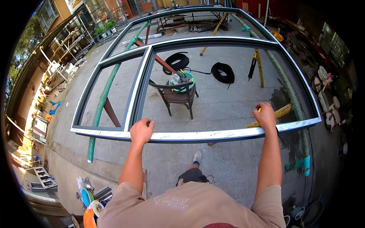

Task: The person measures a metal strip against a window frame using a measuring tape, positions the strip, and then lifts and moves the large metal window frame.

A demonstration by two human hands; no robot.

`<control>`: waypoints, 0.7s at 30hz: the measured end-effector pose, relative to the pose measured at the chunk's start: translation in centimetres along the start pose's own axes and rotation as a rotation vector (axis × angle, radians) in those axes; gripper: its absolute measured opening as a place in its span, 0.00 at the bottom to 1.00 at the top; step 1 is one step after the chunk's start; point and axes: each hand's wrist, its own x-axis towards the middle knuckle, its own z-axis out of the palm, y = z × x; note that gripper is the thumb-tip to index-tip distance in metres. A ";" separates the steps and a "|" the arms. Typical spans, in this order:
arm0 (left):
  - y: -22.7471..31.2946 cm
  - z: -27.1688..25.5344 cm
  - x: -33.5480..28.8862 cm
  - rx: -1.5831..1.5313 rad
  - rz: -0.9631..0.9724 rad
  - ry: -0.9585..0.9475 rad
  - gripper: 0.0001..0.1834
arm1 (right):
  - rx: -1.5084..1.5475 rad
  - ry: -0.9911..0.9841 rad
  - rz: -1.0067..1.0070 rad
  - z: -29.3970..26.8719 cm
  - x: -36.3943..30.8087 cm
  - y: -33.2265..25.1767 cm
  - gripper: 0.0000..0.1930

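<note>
One left hand [140, 132]: fingers curled in, set at the near rail [190, 135] of a large frame [139, 89], just right of the foot of its divider [137, 99]; a small dark piece shows at the fingertips, kind not clear. One right hand [265, 114]: closed around a yellow item [259, 110], mostly hidden by the fingers, above the inner edge of the same rail, toward its right end; contact with the rail cannot be told.

Frame: rectangular, dark profile with white faces, lying flat before the person. Near rail runs left to right, across the person's front; side rails point away and draw together toward the far end. Long axis not certain, owing to lens bend. One crossbar [213, 38], spanning side to side; divider runs from near rail to crossbar, left of centre.

Markings: small red and dark print along the near rail's white face, too small to read; pale lettering on the beige T-shirt [205, 201].

Supports: one green pole [102, 100], left; a second green pole [283, 78], right; one yellow pole [283, 111], beside the right hand, lower than the frame.

Seen through the large opening: one dark chair [178, 97], bearing a turquoise basin [186, 89] of mixed articles; two black coils [227, 78], on the paving beyond.

Below the near rail: one pale shoe [197, 156].

Far end: potted plants [110, 24], left.
</note>
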 end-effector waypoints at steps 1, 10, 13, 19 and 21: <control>-0.2 0.1 0.1 0.001 -0.003 -0.005 0.19 | -0.004 0.001 -0.002 0.0 0.0 -0.1 0.15; 0.0 -0.1 0.1 0.013 -0.015 -0.023 0.20 | -0.059 -0.004 -0.024 0.5 0.3 0.7 0.16; 0.2 0.0 0.0 0.007 -0.010 -0.018 0.19 | -0.065 0.000 -0.025 0.3 0.4 0.7 0.16; -0.2 0.1 0.1 0.015 -0.002 -0.013 0.20 | -0.066 -0.005 -0.022 0.5 0.2 0.8 0.17; -0.1 0.0 0.1 0.031 0.008 -0.010 0.20 | -0.060 -0.006 -0.022 0.4 0.3 0.6 0.17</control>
